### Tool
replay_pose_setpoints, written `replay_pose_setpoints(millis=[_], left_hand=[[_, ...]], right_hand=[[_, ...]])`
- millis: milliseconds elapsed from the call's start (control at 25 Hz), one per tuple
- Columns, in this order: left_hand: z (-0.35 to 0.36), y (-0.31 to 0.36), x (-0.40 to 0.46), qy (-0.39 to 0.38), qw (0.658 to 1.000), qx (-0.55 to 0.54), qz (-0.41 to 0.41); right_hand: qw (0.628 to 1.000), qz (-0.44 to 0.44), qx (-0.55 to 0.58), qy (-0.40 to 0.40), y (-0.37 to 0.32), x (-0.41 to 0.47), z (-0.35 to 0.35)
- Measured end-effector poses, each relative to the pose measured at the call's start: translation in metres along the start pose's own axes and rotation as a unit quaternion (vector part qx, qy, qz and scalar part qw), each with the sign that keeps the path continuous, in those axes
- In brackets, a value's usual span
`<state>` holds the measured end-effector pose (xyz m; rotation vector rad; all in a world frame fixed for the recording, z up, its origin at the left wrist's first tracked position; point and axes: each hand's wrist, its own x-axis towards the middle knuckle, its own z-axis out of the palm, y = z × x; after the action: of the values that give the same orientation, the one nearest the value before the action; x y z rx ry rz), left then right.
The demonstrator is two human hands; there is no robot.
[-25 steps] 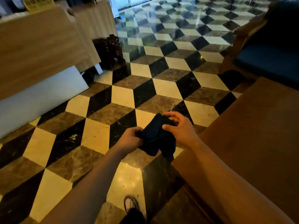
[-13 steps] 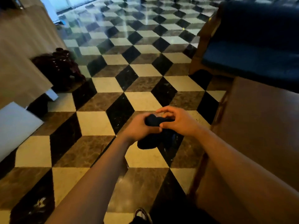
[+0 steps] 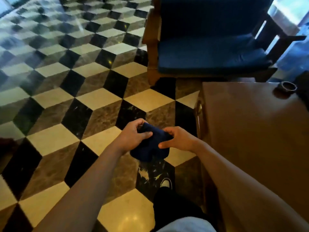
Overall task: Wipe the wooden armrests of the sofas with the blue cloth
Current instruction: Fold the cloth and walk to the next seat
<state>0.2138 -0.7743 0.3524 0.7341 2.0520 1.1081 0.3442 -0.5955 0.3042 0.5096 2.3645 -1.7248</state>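
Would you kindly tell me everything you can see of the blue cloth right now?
The blue cloth is dark navy, soft-looking fabric, bunched and folded into a thick wad rather than spread out. It is held in the air above the checkered floor, touching no furniture. The left hand grips its left side, the right hand pinches its right edge, and a rounded fold hangs below both hands.

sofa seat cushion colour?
Dark blue, on the sofa seat cushion in its wooden frame; head view shows it.

The blue cloth (image 3: 150,144) looks soft and matt. The floor (image 3: 100,97) is glossy polished stone tile. The sofa (image 3: 209,54) pairs varnished wooden armrests (image 3: 151,30) with matt fabric cushions; the table (image 3: 250,131) is smooth wood.
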Motion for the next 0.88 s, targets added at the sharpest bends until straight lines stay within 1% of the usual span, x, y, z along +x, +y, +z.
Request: replay_pose_setpoints(millis=[80,160,240,360,480,560,600,640,680,760,800,880], left_hand=[[-0.009,0.025,0.069,-0.036,0.999,0.005,0.005],[-0.018,0.054,0.132,-0.071,0.997,-0.001,0.014],[-0.021,0.075,0.185,-0.092,0.995,-0.013,0.023],[-0.017,0.099,0.288,-0.125,0.991,-0.01,0.038],[0.005,0.12,0.389,-0.188,0.98,-0.007,0.061],[0.023,0.138,0.437,-0.23,0.97,-0.017,0.075],[0.033,0.151,0.466,-0.276,0.958,-0.014,0.068],[0.041,0.162,0.489,-0.326,0.944,-0.007,0.043],[0.047,0.168,0.505,-0.369,0.929,-0.01,0.004],[0.065,0.18,0.553,-0.454,0.889,0.013,-0.061],[0.077,0.183,0.574,-0.48,0.873,0.031,-0.078],[0.101,0.183,0.605,-0.5,0.86,0.052,-0.089]], right_hand=[[1.0,0.018,0.001,0.012,-0.001,0.037,-0.054],[0.998,0.031,0.008,0.045,-0.006,0.062,-0.106],[0.995,0.026,0.032,0.086,-0.006,0.079,-0.148],[0.97,0.04,0.102,0.217,0.002,0.113,-0.207],[0.922,0.061,0.18,0.338,0.013,0.142,-0.254],[0.891,0.074,0.226,0.387,0.018,0.154,-0.275],[0.863,0.089,0.252,0.428,0.022,0.161,-0.286],[0.834,0.102,0.277,0.466,0.023,0.165,-0.293],[0.813,0.108,0.294,0.49,0.021,0.169,-0.298],[0.769,0.125,0.324,0.536,0.031,0.178,-0.314],[0.748,0.136,0.336,0.556,0.038,0.181,-0.321],[0.718,0.157,0.352,0.58,0.054,0.19,-0.332]])
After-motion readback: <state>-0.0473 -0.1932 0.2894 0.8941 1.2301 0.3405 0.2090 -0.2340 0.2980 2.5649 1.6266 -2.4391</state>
